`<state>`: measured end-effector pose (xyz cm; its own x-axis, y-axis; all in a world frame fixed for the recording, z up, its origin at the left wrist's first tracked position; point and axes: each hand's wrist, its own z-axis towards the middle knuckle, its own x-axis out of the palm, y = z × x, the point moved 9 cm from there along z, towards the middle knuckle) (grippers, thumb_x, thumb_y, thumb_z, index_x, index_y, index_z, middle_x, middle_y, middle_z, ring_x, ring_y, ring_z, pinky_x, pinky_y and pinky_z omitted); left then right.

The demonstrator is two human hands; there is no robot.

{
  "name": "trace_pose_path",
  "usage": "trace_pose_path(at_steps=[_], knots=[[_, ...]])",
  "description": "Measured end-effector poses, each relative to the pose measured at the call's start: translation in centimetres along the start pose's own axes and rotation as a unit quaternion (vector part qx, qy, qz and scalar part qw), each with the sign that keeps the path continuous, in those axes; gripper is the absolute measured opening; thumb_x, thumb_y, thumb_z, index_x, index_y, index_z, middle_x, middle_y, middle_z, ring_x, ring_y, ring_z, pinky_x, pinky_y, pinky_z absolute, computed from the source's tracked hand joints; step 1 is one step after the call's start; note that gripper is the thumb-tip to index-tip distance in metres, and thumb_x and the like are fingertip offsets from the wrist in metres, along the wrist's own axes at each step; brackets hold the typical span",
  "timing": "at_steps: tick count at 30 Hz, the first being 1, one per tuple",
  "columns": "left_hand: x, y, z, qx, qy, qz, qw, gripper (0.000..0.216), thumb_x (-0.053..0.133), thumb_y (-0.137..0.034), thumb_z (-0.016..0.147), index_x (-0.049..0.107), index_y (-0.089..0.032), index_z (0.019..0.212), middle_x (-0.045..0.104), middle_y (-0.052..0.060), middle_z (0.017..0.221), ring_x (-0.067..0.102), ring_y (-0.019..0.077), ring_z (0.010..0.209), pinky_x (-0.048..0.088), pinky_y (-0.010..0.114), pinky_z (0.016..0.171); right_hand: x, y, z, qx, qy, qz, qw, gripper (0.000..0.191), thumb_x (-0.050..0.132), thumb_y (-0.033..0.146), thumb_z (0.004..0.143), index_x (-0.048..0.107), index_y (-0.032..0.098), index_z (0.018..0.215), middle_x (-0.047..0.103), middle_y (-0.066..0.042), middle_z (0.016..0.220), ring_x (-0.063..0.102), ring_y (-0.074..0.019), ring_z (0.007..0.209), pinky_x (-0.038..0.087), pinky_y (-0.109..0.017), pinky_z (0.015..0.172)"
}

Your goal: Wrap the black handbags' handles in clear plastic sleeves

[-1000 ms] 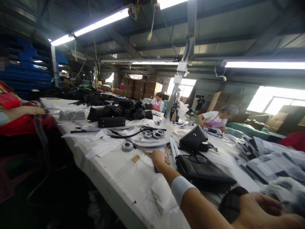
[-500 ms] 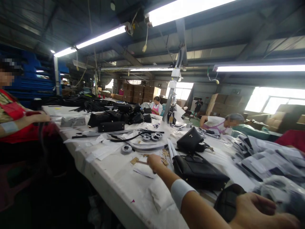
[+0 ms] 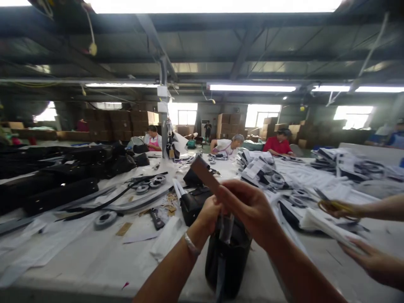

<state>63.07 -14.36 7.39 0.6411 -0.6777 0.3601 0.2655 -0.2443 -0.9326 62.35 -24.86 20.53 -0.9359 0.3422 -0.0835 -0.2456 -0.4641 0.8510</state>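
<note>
Both my hands are raised together above a black handbag (image 3: 225,261) that stands upright on the white table (image 3: 88,252) in front of me. My right hand (image 3: 249,208) is closed on a flat brown card tag (image 3: 205,173), which sticks up and to the left. My left hand (image 3: 208,214) is closed right beside it, on the tag's lower end and a thin clear strip (image 3: 227,227) that hangs down to the bag. A white band sits on my left wrist.
Another black bag (image 3: 192,204), tape rolls (image 3: 105,219), straps and paper scraps lie on the table. Black bags pile up at the left (image 3: 57,185). A co-worker's hands at the right hold yellow scissors (image 3: 336,207) and white paper. Other workers sit further back.
The view has swung right. My left hand left the table, where it reached among the tags, and came up to meet my right hand. A brown tag is now held over the bag.
</note>
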Motion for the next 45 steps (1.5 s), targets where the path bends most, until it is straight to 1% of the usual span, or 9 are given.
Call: trace_pose_path(at_steps=[3, 7, 12, 22, 28, 34, 37, 41, 45], knots=[[-0.7, -0.9, -0.7, 0.016, 0.034, -0.006, 0.999, 0.031, 0.08, -0.037, 0.071, 0.066, -0.013, 0.083, 0.063, 0.001, 0.069, 0.057, 0.0124, 0.059, 0.045, 0.023, 0.056, -9.6, -4.7, -4.6, 0.081, -0.129, -0.105, 0.983, 0.033, 0.067, 0.051, 0.08, 0.069, 0.019, 0.088, 0.063, 0.0, 0.065, 0.055, -0.0127, 0.055, 0.046, -0.023, 0.053], [-1.0, -1.8, -1.4, 0.011, 0.044, 0.012, 0.999, 0.03, 0.08, -0.038, 0.069, 0.064, -0.014, 0.076, 0.058, -0.002, 0.064, 0.054, 0.0111, 0.056, 0.045, 0.021, 0.053, -13.9, -10.3, -7.8, 0.154, -0.131, -0.169, 0.965, 0.038, 0.063, 0.055, 0.08, 0.069, 0.02, 0.094, 0.064, -0.001, 0.064, 0.059, -0.0167, 0.056, 0.048, -0.027, 0.055], [-0.5, -2.5, -2.3, -0.011, 0.041, 0.071, 0.997, 0.035, 0.081, -0.042, 0.069, 0.069, -0.013, 0.086, 0.063, 0.001, 0.07, 0.057, 0.0129, 0.06, 0.046, 0.021, 0.054, -13.0, -13.0, -7.7, 0.174, -0.072, -0.177, 0.966, 0.033, 0.059, 0.049, 0.083, 0.072, 0.02, 0.092, 0.064, -0.001, 0.06, 0.058, -0.0163, 0.054, 0.044, -0.025, 0.052], [1.0, -3.8, -2.8, 0.024, 0.021, 0.214, 0.976, 0.045, 0.077, -0.049, 0.072, 0.074, -0.016, 0.102, 0.074, 0.008, 0.091, 0.065, 0.0236, 0.087, 0.048, 0.028, 0.077, -9.1, -13.5, -1.0, 0.104, 0.013, -0.071, 0.992, 0.029, 0.062, 0.042, 0.083, 0.075, 0.016, 0.087, 0.063, 0.001, 0.062, 0.054, -0.0113, 0.053, 0.04, -0.02, 0.049], [1.4, -4.1, -2.9, 0.028, -0.005, 0.242, 0.97, 0.045, 0.08, -0.049, 0.068, 0.075, -0.019, 0.101, 0.075, 0.007, 0.095, 0.066, 0.0267, 0.093, 0.048, 0.032, 0.086, -8.2, -13.5, 0.2, 0.098, 0.024, 0.026, 0.995, 0.021, 0.068, 0.032, 0.078, 0.077, 0.014, 0.083, 0.06, 0.003, 0.059, 0.048, -0.0081, 0.053, 0.037, -0.019, 0.051], [1.3, -4.5, -3.2, 0.021, -0.015, 0.277, 0.961, 0.046, 0.078, -0.05, 0.069, 0.074, -0.02, 0.104, 0.075, 0.006, 0.096, 0.067, 0.027, 0.093, 0.05, 0.034, 0.088, -6.8, -13.3, -1.6, 0.202, 0.093, 0.288, 0.931, 0.032, 0.077, 0.033, 0.07, 0.076, 0.014, 0.096, 0.07, -0.005, 0.084, 0.061, -0.0127, 0.078, 0.046, -0.024, 0.079], [1.4, -4.6, -3.4, 0.022, -0.009, 0.282, 0.959, 0.046, 0.077, -0.05, 0.069, 0.074, -0.019, 0.104, 0.075, 0.006, 0.095, 0.068, 0.0282, 0.094, 0.052, 0.034, 0.086, -6.8, -12.8, -2.3, 0.219, 0.083, 0.318, 0.919, 0.033, 0.074, 0.039, 0.075, 0.076, 0.013, 0.095, 0.069, -0.007, 0.09, 0.061, -0.0153, 0.085, 0.046, -0.027, 0.084], [1.2, -5.1, -3.5, 0.055, -0.022, 0.331, 0.942, 0.044, 0.078, -0.048, 0.069, 0.073, -0.02, 0.103, 0.076, 0.005, 0.096, 0.069, 0.0284, 0.094, 0.053, 0.032, 0.084, -7.4, -12.5, -2.4, 0.196, 0.033, 0.213, 0.957, 0.042, 0.076, 0.05, 0.073, 0.077, 0.013, 0.093, 0.068, -0.004, 0.079, 0.059, -0.0133, 0.073, 0.044, -0.025, 0.071], [1.4, -5.5, -4.1, 0.096, -0.031, 0.358, 0.928, 0.04, 0.076, -0.046, 0.072, 0.073, -0.019, 0.101, 0.075, 0.007, 0.1, 0.068, 0.029, 0.096, 0.052, 0.032, 0.084, -7.3, -12.4, -2.7, 0.198, -0.001, 0.197, 0.96, 0.039, 0.079, 0.047, 0.071, 0.077, 0.014, 0.092, 0.07, -0.003, 0.076, 0.059, -0.0122, 0.066, 0.044, -0.024, 0.065]])
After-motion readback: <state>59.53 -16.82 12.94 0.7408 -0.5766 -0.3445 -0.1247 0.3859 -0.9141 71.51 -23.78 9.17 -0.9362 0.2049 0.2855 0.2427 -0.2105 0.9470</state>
